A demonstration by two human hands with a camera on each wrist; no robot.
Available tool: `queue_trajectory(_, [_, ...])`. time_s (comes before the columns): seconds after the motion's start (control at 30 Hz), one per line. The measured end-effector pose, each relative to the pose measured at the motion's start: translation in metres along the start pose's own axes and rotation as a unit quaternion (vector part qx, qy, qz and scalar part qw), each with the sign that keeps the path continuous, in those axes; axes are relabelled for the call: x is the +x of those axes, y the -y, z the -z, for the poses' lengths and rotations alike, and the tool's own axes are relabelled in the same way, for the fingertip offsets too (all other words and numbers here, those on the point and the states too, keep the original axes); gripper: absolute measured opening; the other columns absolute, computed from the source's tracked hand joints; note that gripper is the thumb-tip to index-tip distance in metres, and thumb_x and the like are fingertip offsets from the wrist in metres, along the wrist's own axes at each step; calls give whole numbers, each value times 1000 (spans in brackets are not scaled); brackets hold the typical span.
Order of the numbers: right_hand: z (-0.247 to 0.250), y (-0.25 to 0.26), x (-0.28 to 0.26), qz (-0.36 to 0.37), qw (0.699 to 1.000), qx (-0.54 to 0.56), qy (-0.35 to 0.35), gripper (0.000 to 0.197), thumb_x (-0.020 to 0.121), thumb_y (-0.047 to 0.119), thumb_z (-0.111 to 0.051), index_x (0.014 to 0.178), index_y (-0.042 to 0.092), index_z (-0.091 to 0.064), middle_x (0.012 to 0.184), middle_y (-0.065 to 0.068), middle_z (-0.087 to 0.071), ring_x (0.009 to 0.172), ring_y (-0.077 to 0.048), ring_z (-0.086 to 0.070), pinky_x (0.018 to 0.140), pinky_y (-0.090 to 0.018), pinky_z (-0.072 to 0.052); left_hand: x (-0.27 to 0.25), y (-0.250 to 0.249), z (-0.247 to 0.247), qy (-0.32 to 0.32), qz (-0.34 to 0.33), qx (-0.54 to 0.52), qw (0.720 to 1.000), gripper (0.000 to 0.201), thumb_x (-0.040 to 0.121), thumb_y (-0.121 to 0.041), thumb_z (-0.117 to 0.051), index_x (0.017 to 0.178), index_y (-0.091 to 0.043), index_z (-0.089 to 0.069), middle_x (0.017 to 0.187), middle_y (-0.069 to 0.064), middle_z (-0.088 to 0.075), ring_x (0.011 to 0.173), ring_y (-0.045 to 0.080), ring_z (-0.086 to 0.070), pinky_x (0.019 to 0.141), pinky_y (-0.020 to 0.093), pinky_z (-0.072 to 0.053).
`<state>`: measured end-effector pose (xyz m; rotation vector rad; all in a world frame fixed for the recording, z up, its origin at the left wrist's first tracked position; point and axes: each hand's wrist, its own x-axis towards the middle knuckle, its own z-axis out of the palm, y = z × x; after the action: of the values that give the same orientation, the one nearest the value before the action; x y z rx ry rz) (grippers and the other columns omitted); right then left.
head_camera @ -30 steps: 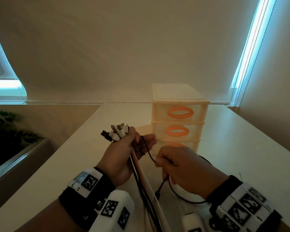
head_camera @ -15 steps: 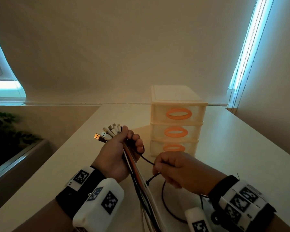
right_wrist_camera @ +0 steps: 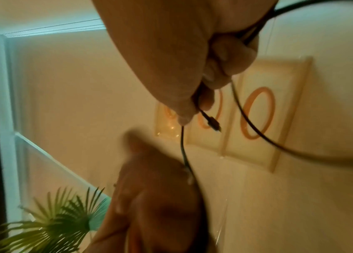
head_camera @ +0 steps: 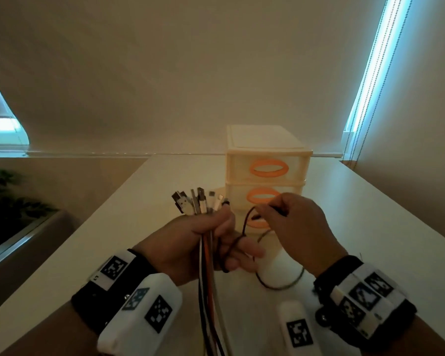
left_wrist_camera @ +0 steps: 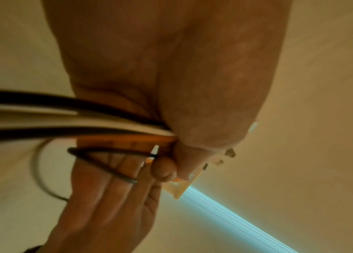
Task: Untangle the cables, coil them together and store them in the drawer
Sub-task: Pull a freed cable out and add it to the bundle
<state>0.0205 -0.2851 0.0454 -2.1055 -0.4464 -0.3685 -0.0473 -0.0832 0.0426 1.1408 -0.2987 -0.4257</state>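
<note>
My left hand [head_camera: 208,237] grips a bundle of white, black and orange cables [head_camera: 207,283] upright, with several plugs [head_camera: 195,204] fanned out above the thumb. The bundle [left_wrist_camera: 84,125] runs under the thumb in the left wrist view. A thin black cable [head_camera: 244,227] loops over my left fingers [left_wrist_camera: 115,172] and rises to my right hand [head_camera: 288,222], which pinches it near its small black plug [right_wrist_camera: 213,124]. The rest of that cable [head_camera: 280,285] loops down onto the table. Behind the hands stands a cream drawer unit [head_camera: 267,150] with three orange-handled drawers, all closed.
The white table [head_camera: 370,227] stretches to the wall at the back and right. A dark planter with green leaves [head_camera: 8,199] stands past the table's left edge. Blind cords [head_camera: 357,124] hang at the right window.
Both hands have risen in front of the drawer unit. My right hand has lifted the black cable's end up to the middle drawer's height, and the cable now loops over my left fingers.
</note>
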Motion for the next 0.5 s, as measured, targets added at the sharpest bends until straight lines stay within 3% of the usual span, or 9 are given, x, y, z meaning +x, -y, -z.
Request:
queue_trajectory(0.07, [-4, 13, -6, 60, 996, 70, -23, 11, 91, 29, -71, 84, 21, -71, 71, 13, -68, 70, 4, -65, 60, -7, -45, -1, 1, -4, 22, 13, -5, 1000, 38, 104, -38, -44, 75, -13, -43, 126, 34, -60, 118, 47, -61, 93, 38, -53])
queue_trajectory(0.1, [-4, 18, -9, 89, 991, 97, -21, 7, 91, 26, -71, 86, 22, -72, 73, 11, -69, 71, -1, -67, 62, -10, -48, 0, 0, -5, 15, 4, -16, 1000, 38, 104, -38, -44, 75, -13, -42, 128, 35, -58, 122, 47, -58, 97, 40, -51])
queue_trajectory(0.17, [-2, 24, -15, 133, 981, 136, 23, 6, 90, 23, -72, 84, 23, -74, 76, 9, -71, 73, -10, -69, 65, -18, -53, 2, -2, -2, -34, -34, -45, 998, 39, 103, -38, -44, 75, -12, -42, 122, 33, -54, 115, 42, -61, 95, 40, -52])
queue_trajectory(0.27, [0, 19, -17, 167, 977, 86, 100, 7, 90, 29, -71, 86, 29, -77, 79, 11, -72, 79, -10, -67, 70, -23, -53, 6, -6, 0, -132, -93, -85, 983, 43, 105, -41, -43, 73, -13, -42, 118, 27, -55, 98, 34, -66, 90, 39, -53])
queue_trajectory(0.33, [-1, 11, -16, 128, 979, 18, 160, 13, 93, 36, -65, 86, 31, -75, 78, 11, -71, 74, -5, -66, 68, -22, -52, 8, -6, -2, -191, -121, -140, 964, 46, 106, -41, -39, 71, -12, -41, 123, 27, -65, 105, 35, -70, 96, 41, -50])
queue_trajectory(0.37, [-2, 8, -15, 86, 975, -6, 206, 21, 96, 39, -60, 84, 29, -74, 76, 9, -71, 67, -2, -64, 64, -21, -52, 10, -5, -3, -217, -137, -176, 950, 47, 106, -41, -39, 70, -12, -41, 117, 25, -69, 107, 36, -70, 97, 41, -50])
queue_trajectory(0.43, [-6, 3, -15, -12, 954, -23, 299, 40, 101, 44, -50, 75, 20, -69, 67, 3, -68, 49, 0, -56, 53, -20, -48, 11, -4, -3, -251, -166, -226, 927, 49, 106, -42, -40, 68, -12, -43, 92, 17, -70, 101, 33, -73, 91, 38, -52])
queue_trajectory(0.5, [-8, 1, -16, -60, 947, -10, 315, 49, 103, 46, -46, 68, 17, -62, 60, 4, -62, 43, -2, -50, 48, -19, -44, 11, -5, -1, -253, -179, -244, 919, 48, 106, -42, -42, 68, -13, -44, 73, 7, -58, 83, 27, -73, 79, 33, -52])
